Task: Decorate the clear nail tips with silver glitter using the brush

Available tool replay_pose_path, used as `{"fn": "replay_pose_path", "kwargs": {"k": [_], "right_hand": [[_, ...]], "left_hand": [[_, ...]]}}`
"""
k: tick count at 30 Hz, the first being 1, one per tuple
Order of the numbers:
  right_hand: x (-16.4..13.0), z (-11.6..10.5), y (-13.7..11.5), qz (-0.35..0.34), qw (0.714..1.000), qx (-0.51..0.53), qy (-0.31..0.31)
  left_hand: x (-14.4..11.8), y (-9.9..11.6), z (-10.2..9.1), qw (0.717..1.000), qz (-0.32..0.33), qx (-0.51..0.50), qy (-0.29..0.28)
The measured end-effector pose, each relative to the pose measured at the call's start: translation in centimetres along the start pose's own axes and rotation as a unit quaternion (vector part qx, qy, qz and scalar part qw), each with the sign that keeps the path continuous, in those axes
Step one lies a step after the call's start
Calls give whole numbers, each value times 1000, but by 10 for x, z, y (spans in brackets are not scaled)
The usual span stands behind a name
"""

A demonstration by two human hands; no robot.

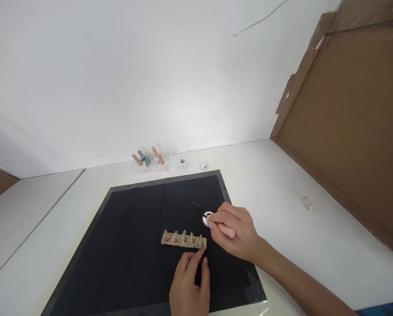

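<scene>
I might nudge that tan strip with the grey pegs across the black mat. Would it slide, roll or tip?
The tan strip lies flat and long, so it would probably slide rather than roll. It looks small and light, so it may pivot if pushed at one end; the left hand touches its right end. Its upright pegs could catch a finger.

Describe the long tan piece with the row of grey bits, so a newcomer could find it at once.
Start at the black mat on the white table. Near its front right part, between the person's left hand and right hand, lies a tan strip with a row of grey metal pieces standing across it. It is the only long flat piece on the mat; the white ring at the right fingertips is small and round.
</scene>
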State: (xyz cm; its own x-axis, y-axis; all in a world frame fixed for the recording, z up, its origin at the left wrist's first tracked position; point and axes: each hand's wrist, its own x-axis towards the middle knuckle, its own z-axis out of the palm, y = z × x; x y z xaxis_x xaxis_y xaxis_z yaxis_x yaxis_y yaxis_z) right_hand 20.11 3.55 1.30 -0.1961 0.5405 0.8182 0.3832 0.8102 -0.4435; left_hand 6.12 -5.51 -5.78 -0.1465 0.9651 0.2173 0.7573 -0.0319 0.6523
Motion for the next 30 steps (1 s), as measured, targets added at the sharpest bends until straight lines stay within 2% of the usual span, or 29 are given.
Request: {"fn": "replay_pose_path", "kwargs": {"k": [5,10,16,24,30], "right_hand": [[-1,1,2,11,1000,-16,1],[-2,3,1,12,1000,-18,-5],[-1,2,-1,13,1000,-8,-9],[-2,2,1,18,1000,-10,-11],[-4,5,2,18,1000,-8,-20]], "left_hand": [[6,-3,-6,995,-29,-87,25],[11,-9,-14,986,-91,-135,25],[13,-8,-13,971,-153,-180,28],[17,-12,-6,984,-98,-128,78],[19,-8,-7,992,-69,-76,69]]}}
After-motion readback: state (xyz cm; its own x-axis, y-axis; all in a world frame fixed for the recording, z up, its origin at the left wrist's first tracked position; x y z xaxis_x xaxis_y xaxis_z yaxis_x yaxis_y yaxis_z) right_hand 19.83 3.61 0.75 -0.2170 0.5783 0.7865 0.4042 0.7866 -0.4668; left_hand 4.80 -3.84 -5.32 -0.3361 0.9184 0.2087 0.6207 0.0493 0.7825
